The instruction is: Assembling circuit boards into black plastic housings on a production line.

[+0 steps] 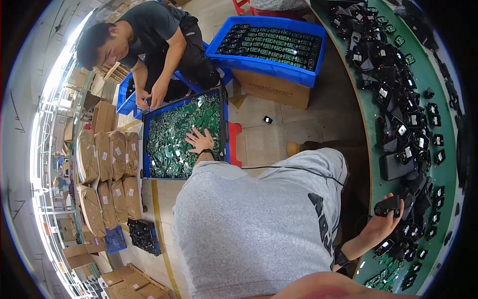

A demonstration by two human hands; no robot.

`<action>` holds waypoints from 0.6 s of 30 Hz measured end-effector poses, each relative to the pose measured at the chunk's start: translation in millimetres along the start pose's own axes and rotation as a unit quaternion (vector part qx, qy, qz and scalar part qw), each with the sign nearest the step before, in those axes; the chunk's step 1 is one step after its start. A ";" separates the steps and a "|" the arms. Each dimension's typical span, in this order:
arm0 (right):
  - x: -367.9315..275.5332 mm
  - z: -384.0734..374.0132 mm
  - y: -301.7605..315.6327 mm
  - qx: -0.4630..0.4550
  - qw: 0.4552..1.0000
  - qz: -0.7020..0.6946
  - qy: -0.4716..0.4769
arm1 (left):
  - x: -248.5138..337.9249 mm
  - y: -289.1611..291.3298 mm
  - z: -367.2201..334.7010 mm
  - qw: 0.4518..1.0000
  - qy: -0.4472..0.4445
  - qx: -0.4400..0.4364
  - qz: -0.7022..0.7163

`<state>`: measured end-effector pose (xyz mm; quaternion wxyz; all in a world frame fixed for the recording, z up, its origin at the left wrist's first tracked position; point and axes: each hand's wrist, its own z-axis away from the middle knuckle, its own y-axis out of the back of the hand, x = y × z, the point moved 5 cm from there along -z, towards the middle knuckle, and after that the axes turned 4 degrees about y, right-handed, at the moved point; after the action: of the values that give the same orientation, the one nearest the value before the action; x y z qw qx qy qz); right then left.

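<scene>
My left hand [200,141] lies with fingers spread on a heap of small green circuit boards [172,137], which fill a large dark-rimmed tray [224,107]. On the other side, my right hand [382,226] grips a small black plastic housing [387,206] between thumb and fingers, above the green-topped workbench [371,144]. Many similar black housings with thin wires [398,124] are strewn along that bench. Loose green boards [388,275] lie at its near end, close to my right wrist.
A person [154,45] sits across the tray, both hands over its far-left corner. Beyond, a blue bin [271,65] with rows of boards rests on a cardboard box [274,88]. Brown paper packages [104,154] stand at left. A small black piece [268,120] lies on the floor.
</scene>
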<state>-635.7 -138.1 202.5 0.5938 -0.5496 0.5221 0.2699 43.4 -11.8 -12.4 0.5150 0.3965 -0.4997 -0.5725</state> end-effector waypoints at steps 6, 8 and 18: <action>-6.4 -0.9 -0.6 0.000 1.000 0.002 0.002 | 2.8 0.1 7.8 0.997 -0.028 0.072 0.006; -5.2 -0.4 -2.4 -0.002 1.000 -0.005 0.002 | 1.8 4.1 12.1 0.992 -0.022 0.123 0.025; -44.2 16.2 19.4 0.049 0.996 0.031 0.074 | 174.8 69.1 77.2 0.816 -0.457 0.267 0.231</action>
<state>-661.5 -107.0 233.5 0.5709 -0.5222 0.5939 0.2206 -45.1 -169.4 80.3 0.2181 0.0842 -0.8879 -0.3962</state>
